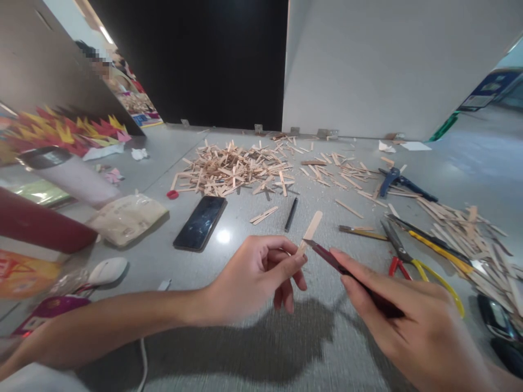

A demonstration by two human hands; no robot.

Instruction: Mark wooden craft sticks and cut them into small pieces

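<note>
Between thumb and fingers my left hand [265, 272] pinches the lower end of a flat wooden craft stick [313, 226], which points up and away from me. My right hand [408, 316] is closed around a dark red utility knife [330, 258]. The knife's blade tip meets the stick, or lies right beside it, just above my left fingertips. Beyond my hands, a black pen [291, 214] and a few loose sticks [263, 215] lie on the grey table [229, 359]. A black phone [200, 223] rests to the left of them.
A large heap of wood pieces [232, 169] lies in front of the upright panels [384, 65]. On the right are scissors [402, 250], a yellow-black cutter [441, 247], blue-handled cutters [392, 179] and more sticks [498, 256]. A tumbler [73, 174], plastic packet [128, 218] and white mouse [108, 270] occupy the left.
</note>
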